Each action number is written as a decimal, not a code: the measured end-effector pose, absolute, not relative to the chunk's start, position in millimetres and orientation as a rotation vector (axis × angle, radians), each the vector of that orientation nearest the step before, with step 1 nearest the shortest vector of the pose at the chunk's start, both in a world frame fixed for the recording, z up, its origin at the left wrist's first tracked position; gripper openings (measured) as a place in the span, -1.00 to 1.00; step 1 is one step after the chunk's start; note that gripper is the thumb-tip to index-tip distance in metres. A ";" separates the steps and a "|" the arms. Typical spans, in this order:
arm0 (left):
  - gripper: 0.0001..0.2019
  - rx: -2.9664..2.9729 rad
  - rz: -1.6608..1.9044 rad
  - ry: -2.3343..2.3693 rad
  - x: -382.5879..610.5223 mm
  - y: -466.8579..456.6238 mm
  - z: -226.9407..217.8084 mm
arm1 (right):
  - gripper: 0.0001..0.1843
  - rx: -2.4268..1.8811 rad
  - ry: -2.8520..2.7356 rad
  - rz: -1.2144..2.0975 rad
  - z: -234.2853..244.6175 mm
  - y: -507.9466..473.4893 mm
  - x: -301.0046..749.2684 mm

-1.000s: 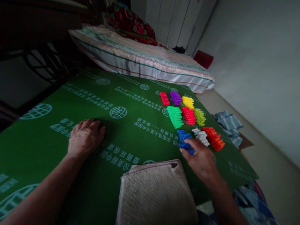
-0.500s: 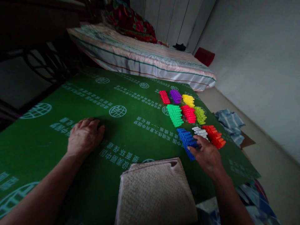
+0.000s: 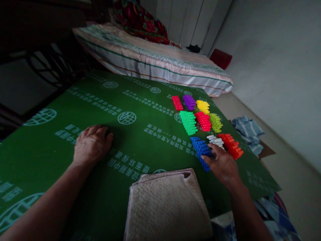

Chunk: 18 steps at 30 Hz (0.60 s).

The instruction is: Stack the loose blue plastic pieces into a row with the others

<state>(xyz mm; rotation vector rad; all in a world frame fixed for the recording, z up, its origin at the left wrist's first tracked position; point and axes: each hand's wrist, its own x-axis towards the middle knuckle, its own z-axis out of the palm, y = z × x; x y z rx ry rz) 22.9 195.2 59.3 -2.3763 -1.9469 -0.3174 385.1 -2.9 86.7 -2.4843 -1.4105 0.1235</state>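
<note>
My right hand [image 3: 223, 164] is at the near end of a stack of blue plastic tubes [image 3: 200, 147], with thumb and forefinger on either side of some tubes. Its other fingers are partly hidden. White tubes [image 3: 216, 141] lie just beyond the fingertips, and orange tubes [image 3: 230, 145] to their right. Farther back are green [image 3: 188, 122], red [image 3: 203, 121] and olive-green tubes [image 3: 216, 123]. The back row has a second red stack [image 3: 177, 103], a purple stack [image 3: 189, 102] and a yellow stack [image 3: 203, 106]. My left hand [image 3: 91, 144] rests palm down, fingers loosely extended, holding nothing.
Everything stands on a green printed board [image 3: 150, 144]. A folded beige cloth [image 3: 168, 204] lies at the near edge. Behind the board is a bed [image 3: 160, 63] with a red floral blanket [image 3: 145, 25]. Striped blue cloth [image 3: 247, 132] lies beyond the right edge, near a wall [image 3: 281, 67].
The view has shifted very slightly. Both hands stay almost where they were, the right one still at the blue tubes, and the stacks keep their arrangement.
</note>
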 end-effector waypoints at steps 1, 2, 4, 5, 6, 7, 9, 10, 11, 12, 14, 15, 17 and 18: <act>-0.39 -2.378 -0.328 -1.931 22.2 195.5 58.1 | -0.46 -2.482 -1.413 0.122 86.4 -2.9 385.1; -0.39 -2.380 -0.342 -1.915 21.6 195.8 57.3 | -0.46 -2.481 -1.413 0.117 86.1 -3.0 384.9; -0.39 -2.387 -0.368 -1.883 21.0 196.1 56.6 | -0.46 -2.475 -1.410 0.100 85.5 -3.4 384.5; -0.39 -2.387 -0.376 -1.879 21.1 196.3 56.6 | -0.46 -2.467 -1.406 0.089 85.5 -3.8 384.7; -0.39 -2.386 -0.374 -1.883 21.4 196.5 56.8 | -0.45 -2.453 -1.401 0.078 85.6 -4.5 385.5; -0.39 -2.383 -0.368 -1.892 21.7 196.8 57.1 | -0.45 -2.433 -1.393 0.064 85.9 -5.3 387.1; -0.40 -2.384 -0.352 -1.896 21.9 197.8 57.0 | -0.45 -2.380 -1.363 0.018 87.2 -8.0 392.7; -0.40 -2.385 -0.349 -1.891 21.4 198.4 56.6 | -0.45 -2.357 -1.335 -0.017 88.1 -9.8 396.5; -0.39 -2.385 -0.351 -1.885 20.4 199.1 55.9 | -0.45 -2.338 -1.301 -0.061 89.1 -11.9 400.5; -0.39 -2.387 -0.355 -1.878 18.9 199.8 55.0 | -0.45 -2.321 -1.267 -0.109 90.1 -14.4 404.1; -0.39 -2.385 -0.361 -1.874 15.3 201.2 53.0 | -0.46 -2.275 -1.227 -0.205 91.5 -20.1 408.2; -0.39 -2.384 -0.360 -1.871 13.5 201.8 52.2 | -0.47 -2.238 -1.234 -0.242 91.6 -23.3 407.7; -0.40 -2.384 -0.353 -1.864 10.7 202.6 51.2 | -0.50 -2.131 -1.312 -0.283 89.8 -30.3 401.0; -0.41 -2.380 -0.348 -1.862 9.9 202.7 51.2 | -0.53 -2.065 -1.371 -0.286 87.6 -33.9 395.3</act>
